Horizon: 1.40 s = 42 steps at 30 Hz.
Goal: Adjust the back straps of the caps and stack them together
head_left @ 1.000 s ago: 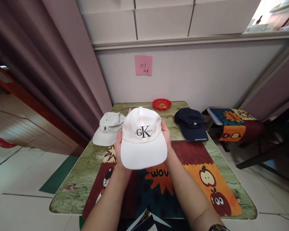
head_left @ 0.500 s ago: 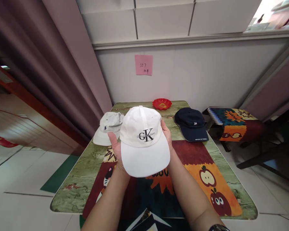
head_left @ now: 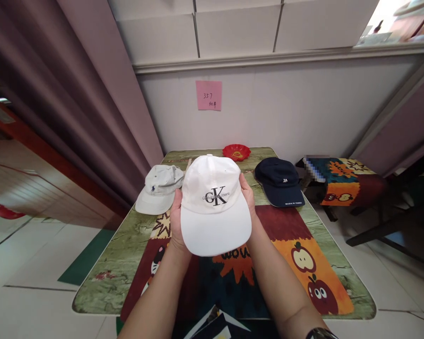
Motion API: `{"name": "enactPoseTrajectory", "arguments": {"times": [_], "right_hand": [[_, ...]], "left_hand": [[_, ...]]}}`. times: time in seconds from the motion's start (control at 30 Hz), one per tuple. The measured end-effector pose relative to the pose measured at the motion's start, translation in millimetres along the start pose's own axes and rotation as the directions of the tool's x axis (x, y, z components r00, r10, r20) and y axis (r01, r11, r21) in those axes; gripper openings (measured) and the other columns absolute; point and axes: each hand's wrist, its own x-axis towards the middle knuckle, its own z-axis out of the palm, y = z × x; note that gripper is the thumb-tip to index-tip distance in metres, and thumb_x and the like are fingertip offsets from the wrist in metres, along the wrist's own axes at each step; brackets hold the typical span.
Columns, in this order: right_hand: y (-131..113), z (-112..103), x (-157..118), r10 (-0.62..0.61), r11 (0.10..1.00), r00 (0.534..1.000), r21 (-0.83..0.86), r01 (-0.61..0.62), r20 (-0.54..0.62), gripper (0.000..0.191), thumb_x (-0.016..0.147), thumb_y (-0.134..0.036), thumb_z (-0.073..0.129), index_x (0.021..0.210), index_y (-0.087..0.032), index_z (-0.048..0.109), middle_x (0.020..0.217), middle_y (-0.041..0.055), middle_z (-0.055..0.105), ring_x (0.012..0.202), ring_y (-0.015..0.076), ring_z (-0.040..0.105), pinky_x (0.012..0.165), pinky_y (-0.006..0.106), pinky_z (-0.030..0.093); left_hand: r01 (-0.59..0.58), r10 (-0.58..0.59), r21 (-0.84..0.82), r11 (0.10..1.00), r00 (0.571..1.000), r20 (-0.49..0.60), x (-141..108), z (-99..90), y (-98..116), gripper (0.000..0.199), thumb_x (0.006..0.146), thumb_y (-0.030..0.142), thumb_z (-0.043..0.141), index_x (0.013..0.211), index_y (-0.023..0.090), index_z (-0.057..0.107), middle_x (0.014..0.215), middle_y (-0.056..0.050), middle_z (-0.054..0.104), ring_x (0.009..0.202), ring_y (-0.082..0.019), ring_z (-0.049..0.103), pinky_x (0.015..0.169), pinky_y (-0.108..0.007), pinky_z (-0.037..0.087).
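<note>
A white cap (head_left: 215, 202) with black letters on its front is held up over the table, brim toward me. My left hand (head_left: 177, 219) grips its left side, the fingers mostly hidden behind the cap. On the right side my right hand (head_left: 248, 195) holds it, with fingers partly behind the crown. A light grey cap (head_left: 159, 188) with a small dark emblem lies on the table at the left. At the right lies a navy cap (head_left: 280, 182) with white lettering on its brim.
The green wood-patterned table (head_left: 106, 263) bears a colourful mat (head_left: 293, 226). A red scalloped dish (head_left: 236, 152) stands at the back edge. A pink note (head_left: 208, 95) is on the wall. Beyond the table's right side stands a stool with a patterned cloth (head_left: 342, 181).
My left thumb has come in against the cap's side, where before it stuck out. The white cap has shifted slightly right and turned a little.
</note>
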Motion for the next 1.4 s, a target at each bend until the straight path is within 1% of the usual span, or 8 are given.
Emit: {"name": "enactPoseTrajectory", "arguments": {"times": [0.23,0.5,0.67,0.83,0.93,1.03,1.2,1.4], "right_hand": [[-0.5,24.3,-5.0,-0.024,0.999,0.998,0.031,0.026,-0.065,0.053,0.101,-0.050,0.034,0.132,-0.017,0.061,0.109,0.0067,0.077,0.118,0.0251,0.065,0.113,0.051,0.040],[6.0,15.5,0.5,0.092,0.994,0.991,0.073,-0.084,-0.102,0.048,0.099,-0.048,0.045,0.130,-0.016,0.061,0.108,0.0070,0.077,0.113,0.0241,0.068,0.111,0.049,0.043],[1.2,6.8,2.0,0.069,0.994,0.995,0.084,-0.063,-0.076,0.046,0.100,-0.047,0.039,0.124,-0.017,0.065,0.110,0.0072,0.076,0.116,0.0248,0.066,0.111,0.051,0.042],[-5.1,-3.0,2.1,0.045,0.996,0.996,0.085,-0.038,-0.082,0.038,0.100,-0.035,0.039,0.114,-0.017,0.069,0.106,0.0066,0.077,0.117,0.0237,0.066,0.112,0.050,0.041],[-5.1,-7.5,3.1,0.053,0.995,0.997,0.092,-0.047,-0.061,0.039,0.100,-0.034,0.037,0.108,-0.016,0.071,0.103,0.0064,0.078,0.117,0.0227,0.066,0.112,0.050,0.041],[-3.1,-12.7,5.0,0.065,0.996,0.997,0.061,-0.063,-0.035,0.041,0.100,-0.036,0.035,0.110,-0.016,0.070,0.105,0.0067,0.078,0.118,0.0224,0.066,0.112,0.050,0.042],[-0.6,-16.3,2.8,0.021,1.000,0.999,0.001,-0.021,-0.041,0.043,0.098,-0.040,0.038,0.118,-0.017,0.068,0.110,0.0073,0.076,0.119,0.0242,0.065,0.112,0.050,0.042],[-6.9,-20.6,-10.0,-0.003,0.999,0.999,-0.038,0.001,-0.052,0.038,0.094,-0.042,0.046,0.111,-0.017,0.069,0.108,0.0086,0.077,0.122,0.0264,0.063,0.112,0.051,0.041]], "left_hand": [[-0.072,0.072,0.003,0.997,0.997,-0.010,-0.4,-18.7,14.1,0.068,0.096,0.059,0.037,0.152,0.020,0.040,0.147,-0.012,0.052,0.142,-0.034,0.040,0.121,-0.053,0.019],[-0.075,0.074,-0.018,0.997,0.997,-0.032,1.2,-32.6,15.4,0.068,0.098,0.056,0.035,0.154,0.016,0.034,0.144,-0.017,0.054,0.137,-0.034,0.047,0.119,-0.057,0.021],[-0.058,0.058,-0.003,0.998,0.998,0.021,-3.7,-30.7,11.3,0.069,0.097,0.059,0.035,0.153,0.019,0.037,0.148,-0.014,0.051,0.142,-0.034,0.039,0.120,-0.054,0.020],[-0.071,0.069,0.038,0.997,0.996,0.058,-9.4,-23.3,10.1,0.082,0.087,0.075,0.034,0.150,0.023,0.043,0.151,-0.012,0.048,0.146,-0.038,0.030,0.119,-0.058,0.018],[-0.111,0.110,0.038,0.993,0.993,0.033,-10.2,-16.4,8.3,0.075,0.090,0.071,0.035,0.148,0.025,0.047,0.150,-0.010,0.050,0.146,-0.037,0.030,0.120,-0.057,0.017],[-0.113,0.112,0.043,0.993,0.994,0.015,-11.2,-12.5,6.8,0.071,0.093,0.067,0.033,0.148,0.024,0.047,0.149,-0.010,0.052,0.146,-0.036,0.030,0.120,-0.056,0.017],[-0.080,0.076,0.067,0.995,0.995,0.057,-13.7,-16.1,11.7,0.087,0.085,0.080,0.030,0.149,0.022,0.045,0.149,-0.012,0.051,0.146,-0.039,0.030,0.119,-0.057,0.021],[-0.101,0.102,0.041,0.994,0.994,-0.027,-7.5,-31.2,28.2,0.065,0.098,0.055,0.026,0.144,0.017,0.052,0.133,-0.014,0.065,0.141,-0.033,0.041,0.120,-0.052,0.023]]}}
